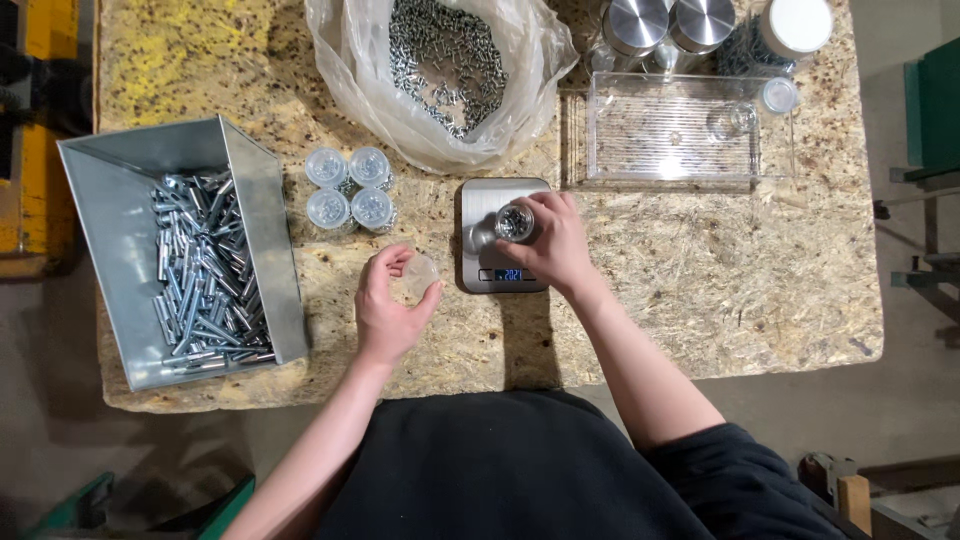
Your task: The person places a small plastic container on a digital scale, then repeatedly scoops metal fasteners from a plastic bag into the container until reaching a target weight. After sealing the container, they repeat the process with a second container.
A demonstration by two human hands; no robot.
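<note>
My right hand grips small screw-filled jar on scale; left hand cups clear lid. Weighing step, I judge; capping needs lid brought over.

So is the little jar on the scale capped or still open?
Open. The jar on the scale shows small metal parts through its uncovered mouth; the right hand grips it, while the left hand holds a clear lid.

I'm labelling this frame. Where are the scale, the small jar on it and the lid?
scale (490, 262), head view, bare steel top.
small jar (514, 222), head view, open mouth.
lid (420, 276), head view, clear top face.
</note>
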